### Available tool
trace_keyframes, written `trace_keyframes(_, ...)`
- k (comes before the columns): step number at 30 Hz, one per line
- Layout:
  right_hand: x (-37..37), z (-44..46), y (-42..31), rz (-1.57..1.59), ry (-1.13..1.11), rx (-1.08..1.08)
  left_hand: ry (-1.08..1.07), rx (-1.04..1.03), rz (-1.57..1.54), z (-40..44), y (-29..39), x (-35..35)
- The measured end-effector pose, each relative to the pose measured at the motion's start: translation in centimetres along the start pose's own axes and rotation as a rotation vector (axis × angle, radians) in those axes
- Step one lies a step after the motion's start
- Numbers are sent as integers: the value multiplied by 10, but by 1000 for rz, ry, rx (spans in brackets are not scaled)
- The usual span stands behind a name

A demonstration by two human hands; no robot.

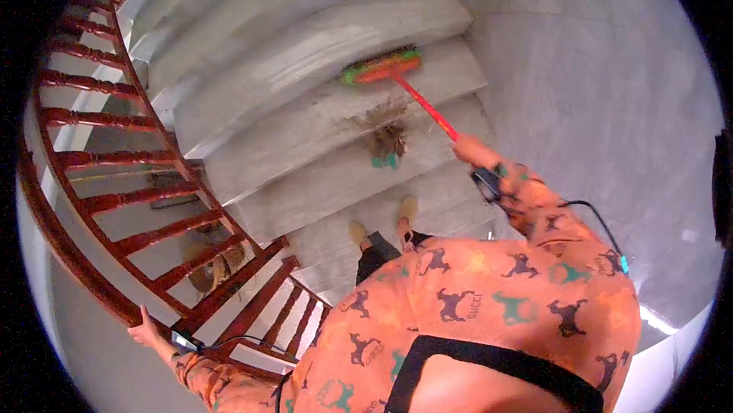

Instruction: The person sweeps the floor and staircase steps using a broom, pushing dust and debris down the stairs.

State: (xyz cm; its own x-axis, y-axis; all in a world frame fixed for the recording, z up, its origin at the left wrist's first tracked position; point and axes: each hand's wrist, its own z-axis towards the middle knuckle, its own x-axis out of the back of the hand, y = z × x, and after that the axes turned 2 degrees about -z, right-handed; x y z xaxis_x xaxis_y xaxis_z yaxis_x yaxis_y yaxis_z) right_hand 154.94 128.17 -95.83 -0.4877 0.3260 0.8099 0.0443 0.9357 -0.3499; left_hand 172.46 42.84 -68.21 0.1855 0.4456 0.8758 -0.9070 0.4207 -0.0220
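Note:
A broom with a red handle (427, 107) and an orange and green head (382, 68) rests on a grey stair step. My right hand (476, 152) is closed round the upper end of that handle. At the lower left, my left hand (143, 329) grips the dark red wooden handrail (84, 269). Below the broom head, a heap of brown debris (388, 138) lies near a step edge, with a small green piece (385, 161) beside it.
Curved grey steps (305, 62) rise towards the top. Turned wooden balusters (114, 123) line the left side and a grey wall (588, 123) stands on the right. My feet (382, 226) are on a lower step. A round brown object (202, 268) shows behind the balusters.

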Motion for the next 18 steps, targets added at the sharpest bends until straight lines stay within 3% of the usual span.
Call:
trace_keyframes(2,-23,35,-5,11,-46,116,-48,41,-5,-5,5,15)
trace_keyframes(3,-40,41,-19,-82,-166,-166,-78,73,-13,-3,5,25)
trace_keyframes(5,-40,14,-27,-195,-281,-459,-145,71,-101,2,-6,26)
trace_keyframes(7,-9,-46,-37,-250,-127,-124,-124,-47,-541,-10,-4,31)
trace_keyframes(8,9,-61,-44,-258,-121,-124,-81,-72,-470,-25,14,48)
trace_keyframes(10,36,-73,-53,-2,-239,-482,-93,-46,-432,-42,40,70)
trace_keyframes(11,39,-65,-49,-20,-230,-471,-114,-17,-391,-48,38,71)
trace_keyframes(14,42,-14,-12,-252,13,-168,-75,6,-397,-53,31,55)
trace_keyframes(18,19,36,-5,-262,-100,-90,-8,9,-407,-62,32,39)
